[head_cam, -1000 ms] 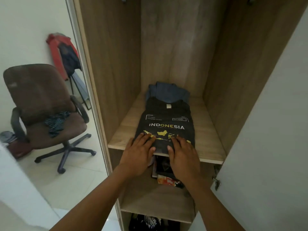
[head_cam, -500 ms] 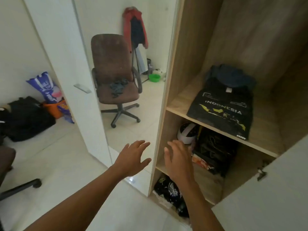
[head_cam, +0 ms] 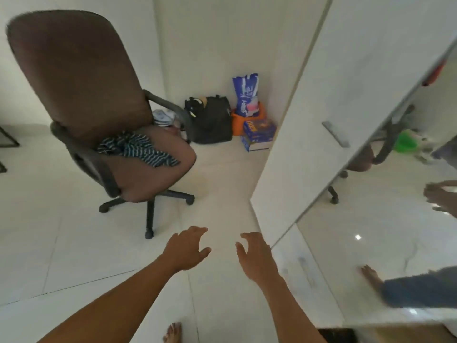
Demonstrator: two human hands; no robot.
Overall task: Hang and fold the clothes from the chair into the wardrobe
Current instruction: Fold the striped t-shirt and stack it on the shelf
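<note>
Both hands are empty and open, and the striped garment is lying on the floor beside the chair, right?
Not quite. The head view shows the striped garment lying on the seat of the chair, not on the floor. The left hand and right hand are indeed empty and open.

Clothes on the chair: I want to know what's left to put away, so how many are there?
1: a striped garment crumpled on the chair seat. More may lie hidden underneath it.
</note>
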